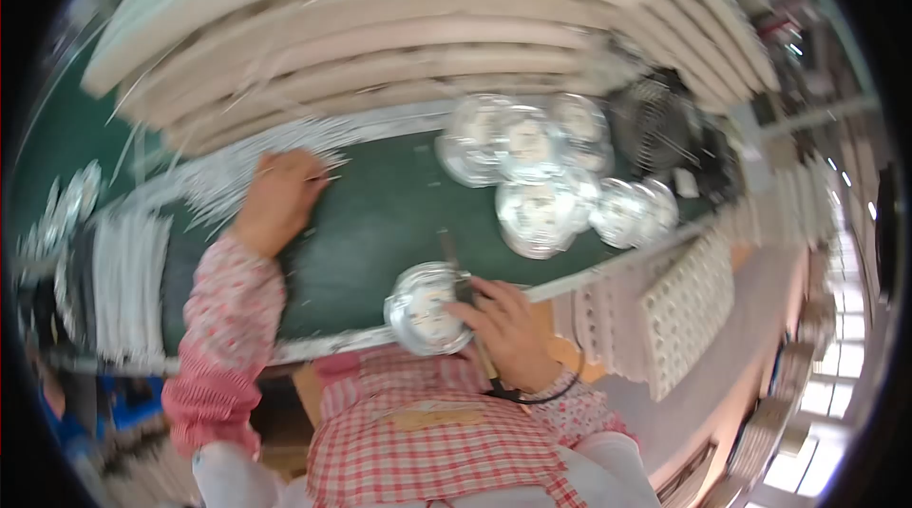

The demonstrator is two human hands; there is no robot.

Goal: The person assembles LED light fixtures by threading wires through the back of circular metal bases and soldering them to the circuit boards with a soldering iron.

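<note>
My left hand (283, 196) is at the edge of a pile of thin white wires (223, 175), its fingers curled together around wire ends. My right hand (508, 329) is closed around a slim corded tool that looks like a soldering iron (463, 289), its thin tip pointing away from me. Directly beside that hand, a round shiny silver lamp cup (418, 323) with a pale centre sits at the bench's front edge. Whether the fingers also touch the cup is unclear. Several similar silver cups (537, 209) stand grouped at the right of the green bench top (380, 204).
Stacked pale foam-like sheets (380, 33) rise along the back. A black fan-like device (655, 123) stands at the back right. A bundle of white strips (130, 285) lies at the left end. A perforated pale tray (691, 313) leans below the bench at right.
</note>
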